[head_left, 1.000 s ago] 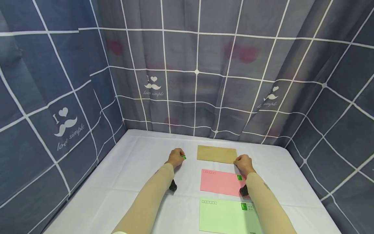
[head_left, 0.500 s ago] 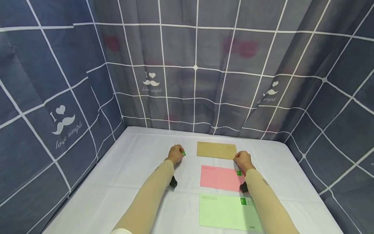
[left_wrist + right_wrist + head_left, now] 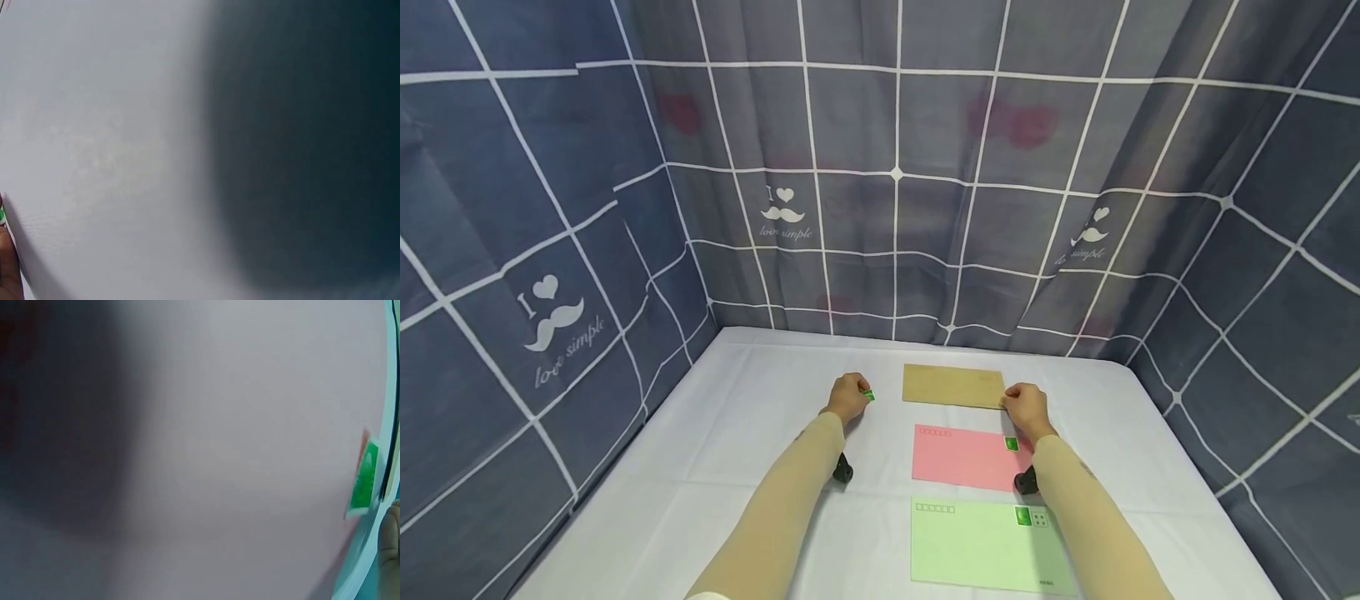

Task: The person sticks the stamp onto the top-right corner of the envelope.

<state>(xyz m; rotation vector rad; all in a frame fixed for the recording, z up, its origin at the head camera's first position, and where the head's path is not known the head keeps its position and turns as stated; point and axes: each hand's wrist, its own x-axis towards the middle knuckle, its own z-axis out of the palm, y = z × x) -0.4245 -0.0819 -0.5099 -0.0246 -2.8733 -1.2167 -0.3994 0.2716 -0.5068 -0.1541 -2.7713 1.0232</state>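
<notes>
My left hand (image 3: 847, 397) pinches a small green postage stamp (image 3: 868, 395) between thumb and fingertips, a short way left of a brown envelope (image 3: 952, 386). The lower right corner of that envelope is between the thumb and curled fingers of my right hand (image 3: 1027, 408). In the left wrist view only a sliver of stamp (image 3: 2, 215) and fingers (image 3: 9, 269) shows at the edge. Below the brown envelope lies a pink envelope (image 3: 962, 457), a green stamp (image 3: 1012, 444) at its upper right. My right forearm partly covers it.
A light green envelope (image 3: 977, 546) lies nearest, with another green stamp (image 3: 1023, 516) at its upper right. Everything rests on a white-covered table (image 3: 760, 375). Dark gridded curtains (image 3: 850, 208) stand around its back and sides. Dark blurs fill much of both wrist views.
The whole head view has shifted slightly. Both hands keep nearly the same places beside the brown envelope, the left with the stamp still in its fingers.
</notes>
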